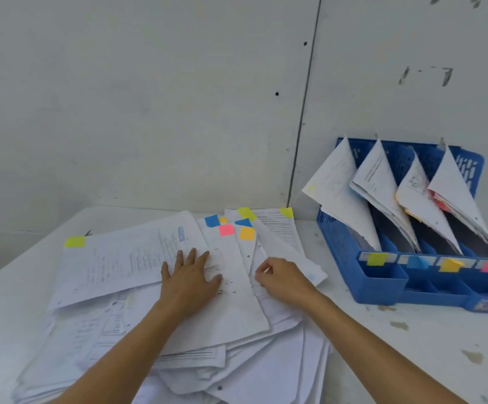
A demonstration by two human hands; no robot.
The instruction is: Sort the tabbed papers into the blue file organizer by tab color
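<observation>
Under both grips, a loose pile of papers (pixel 114 266) is spread on the counter (pixel 411 345). The left grip (pixel 190 278) is laid flat on the top sheets, with fingers spread. The right grip (pixel 283 281), just beside it, is curled, and the edge of one sheet seems pinched. Just beyond the grips, coloured tabs (pixel 226 230) are seen. Well to the right of the right grip, the organizer (pixel 382 290) is standing with sorted papers in four slots.

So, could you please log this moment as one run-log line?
left hand: flat on paper pile | right hand: pinching a sheet edge | blue file organizer: four slots part-filled | phase: picking next paper
</observation>
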